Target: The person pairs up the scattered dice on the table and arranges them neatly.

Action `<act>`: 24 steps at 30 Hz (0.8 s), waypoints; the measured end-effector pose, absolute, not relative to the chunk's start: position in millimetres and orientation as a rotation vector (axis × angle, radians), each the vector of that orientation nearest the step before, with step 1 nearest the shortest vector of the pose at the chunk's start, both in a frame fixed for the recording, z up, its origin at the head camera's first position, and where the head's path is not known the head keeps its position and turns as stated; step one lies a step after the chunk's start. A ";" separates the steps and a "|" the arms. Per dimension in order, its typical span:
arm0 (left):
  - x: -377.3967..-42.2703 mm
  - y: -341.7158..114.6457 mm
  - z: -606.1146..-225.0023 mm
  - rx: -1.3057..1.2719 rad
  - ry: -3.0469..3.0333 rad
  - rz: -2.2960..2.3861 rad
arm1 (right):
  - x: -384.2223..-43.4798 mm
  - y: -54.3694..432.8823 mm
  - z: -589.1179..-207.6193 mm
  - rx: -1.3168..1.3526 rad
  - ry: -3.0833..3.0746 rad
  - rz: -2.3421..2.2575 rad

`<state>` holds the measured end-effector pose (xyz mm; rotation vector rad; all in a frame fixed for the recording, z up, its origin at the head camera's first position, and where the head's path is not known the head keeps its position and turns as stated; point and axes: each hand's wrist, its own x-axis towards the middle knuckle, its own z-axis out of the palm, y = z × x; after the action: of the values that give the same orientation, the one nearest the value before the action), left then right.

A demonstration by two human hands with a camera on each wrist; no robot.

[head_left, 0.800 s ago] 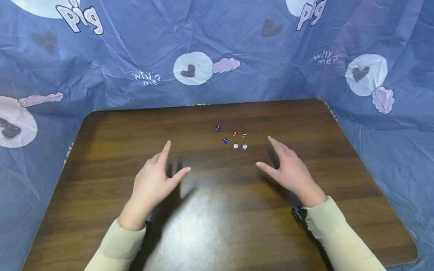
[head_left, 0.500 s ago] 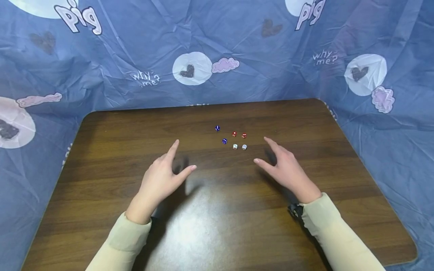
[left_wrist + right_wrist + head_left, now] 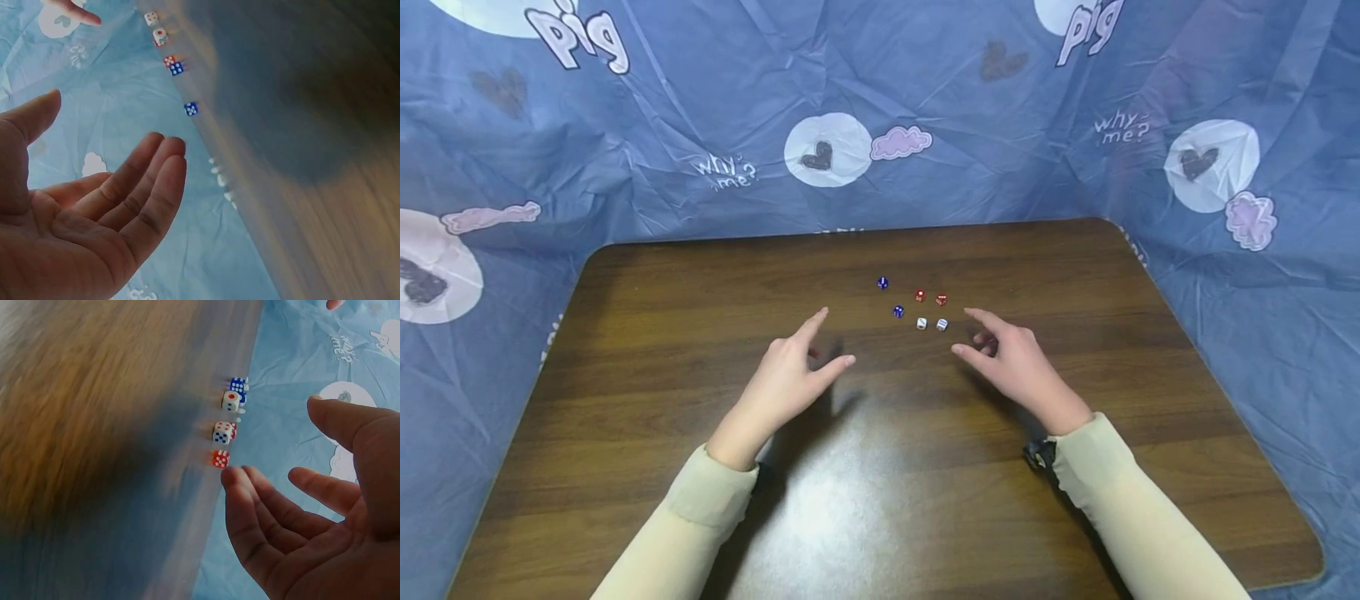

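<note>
Six small dice would exceed a plain count, so several lie in a loose cluster: a far blue die (image 3: 883, 283), a nearer blue die (image 3: 898, 312), a left red die (image 3: 921, 296), a right red die (image 3: 942, 299), a left white die (image 3: 922, 323) and a right white die (image 3: 942, 325). My left hand (image 3: 790, 379) hovers left of them, thumb and fingers apart, holding nothing. To their right my right hand (image 3: 1018, 362) is nearer, its fingertips a short way from the right white die. Its fingers bend gently around no object.
The dice rest on a brown wooden table (image 3: 625, 350) with rounded corners. Behind it and along its sides hangs a blue printed cloth (image 3: 715, 100). A black strap (image 3: 1040, 454) shows at the right sleeve's cuff.
My left hand has moved right, toward the dice. The right hand has shifted left, closer to the white dice, its fingers a little more bent. The dice lie as before.
</note>
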<state>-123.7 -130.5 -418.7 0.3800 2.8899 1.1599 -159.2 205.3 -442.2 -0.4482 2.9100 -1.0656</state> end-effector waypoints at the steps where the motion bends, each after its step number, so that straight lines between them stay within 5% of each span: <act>1: -125.6 -128.5 -418.8 0.388 2.876 1.177 | -160.2 203.8 -442.4 -0.449 2.904 -1.073; 24: -169.0 -72.1 -427.8 0.445 2.605 1.311 | -179.8 182.7 -443.0 -0.350 2.788 -1.143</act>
<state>-169.0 -72.1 -427.8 0.4449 2.6048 1.3110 -179.8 182.7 -443.0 -0.3496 2.7878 -1.1429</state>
